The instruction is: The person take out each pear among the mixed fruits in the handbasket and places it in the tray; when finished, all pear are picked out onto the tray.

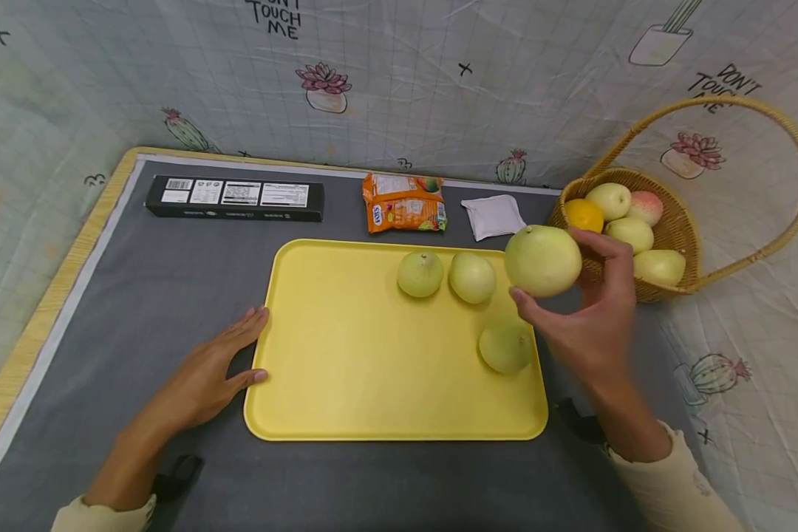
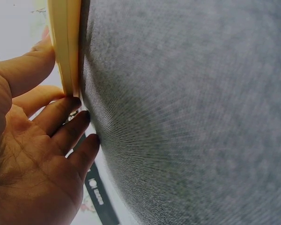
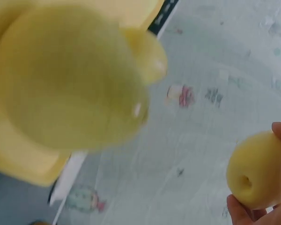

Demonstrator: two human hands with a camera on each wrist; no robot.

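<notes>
Yellow tray (image 1: 346,355), centre: three pale-green fruits (image 1: 420,274) on its far and right parts. Held fruit (image 1: 543,260), pale green: raised by the tray's far right corner, clamped between thumb and fingers of the right hand (image 1: 595,325). Wicker basket (image 1: 680,236), far right: five fruits (image 1: 630,234) visible. Progress: judged partway; held fruit not yet set down. Left hand (image 1: 202,377): fingers extended, thumb apart, touching the tray's left rim.
</notes>
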